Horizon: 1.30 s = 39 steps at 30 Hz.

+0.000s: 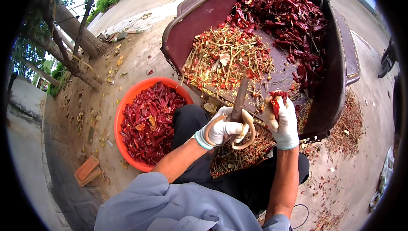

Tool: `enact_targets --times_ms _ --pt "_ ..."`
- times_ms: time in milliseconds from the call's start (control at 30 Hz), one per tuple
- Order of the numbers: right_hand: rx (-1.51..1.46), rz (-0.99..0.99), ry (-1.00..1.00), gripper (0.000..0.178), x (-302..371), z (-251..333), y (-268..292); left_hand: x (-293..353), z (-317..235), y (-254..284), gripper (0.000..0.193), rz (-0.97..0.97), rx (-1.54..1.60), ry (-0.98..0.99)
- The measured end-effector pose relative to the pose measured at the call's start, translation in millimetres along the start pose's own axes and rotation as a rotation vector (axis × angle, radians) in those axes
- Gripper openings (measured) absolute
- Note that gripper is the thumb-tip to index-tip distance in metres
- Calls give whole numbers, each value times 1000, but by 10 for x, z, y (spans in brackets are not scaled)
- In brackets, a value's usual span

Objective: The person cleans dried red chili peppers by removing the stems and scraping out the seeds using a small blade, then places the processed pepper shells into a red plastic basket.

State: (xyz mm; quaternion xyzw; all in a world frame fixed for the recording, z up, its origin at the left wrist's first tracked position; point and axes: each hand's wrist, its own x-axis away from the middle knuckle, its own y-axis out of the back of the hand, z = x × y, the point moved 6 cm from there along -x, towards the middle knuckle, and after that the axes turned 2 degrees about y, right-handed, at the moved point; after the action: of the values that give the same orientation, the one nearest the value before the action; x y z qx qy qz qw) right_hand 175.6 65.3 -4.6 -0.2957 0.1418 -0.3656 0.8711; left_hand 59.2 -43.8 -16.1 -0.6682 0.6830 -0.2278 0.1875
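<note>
Currently gripping large scissors (240, 97) in left hand (225, 127), with fingers clenched round the tan looped handles; clutching dried red chilies (277, 105) in right hand (281, 118), with fingers curled tight on them. Located at the near edge of the maroon cart bed (199, 12), above the knees: scissors to the left, chilies to the right, close together but apart. Probably held by the loops to leave the blades free; probably paired this near to keep the reach short. Pointing scissors away from the body, tips toward the stem pile (225, 57), with long axis running roughly fore-and-aft, leaning slightly right. Can't tell blades parted from shut at this angle. Poking chilies out of the top and inner side of the fist, with no single clear axis. Seeing orange basin (117, 125) of red chilies set beside the left knee, likely for easy reach. Also seeing chili pile (289, 14) heaped at far right of the cart, stems nearer left, likely split to avoid mixing.
</note>
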Motion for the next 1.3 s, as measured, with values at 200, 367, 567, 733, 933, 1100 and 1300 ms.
enact_targets --times_ms 200,367,567,733,933,1100,1300 --pt "156 -241 16 32 20 119 211 -167 -808 477 26 -309 -484 -280" --pt "-86 -177 0 32 -17 17 207 -594 -975 785 37 -532 -1817 -35" --pt "-134 -228 -182 41 -51 -93 141 -1079 -965 1186 39 -346 -2264 163" --pt "-182 -253 -176 41 -11 -104 216 -1391 -1119 1093 28 -283 -2203 92" --pt "-172 -250 -140 35 5 -129 178 -2099 -1527 1324 36 -398 -1957 -116" --pt "-142 -283 -206 34 98 -45 226 -2971 -1657 1789 64 -496 -1839 -73" --pt "-133 -333 -314 34 204 16 301 -3668 -1607 2472 103 -519 -1956 70"
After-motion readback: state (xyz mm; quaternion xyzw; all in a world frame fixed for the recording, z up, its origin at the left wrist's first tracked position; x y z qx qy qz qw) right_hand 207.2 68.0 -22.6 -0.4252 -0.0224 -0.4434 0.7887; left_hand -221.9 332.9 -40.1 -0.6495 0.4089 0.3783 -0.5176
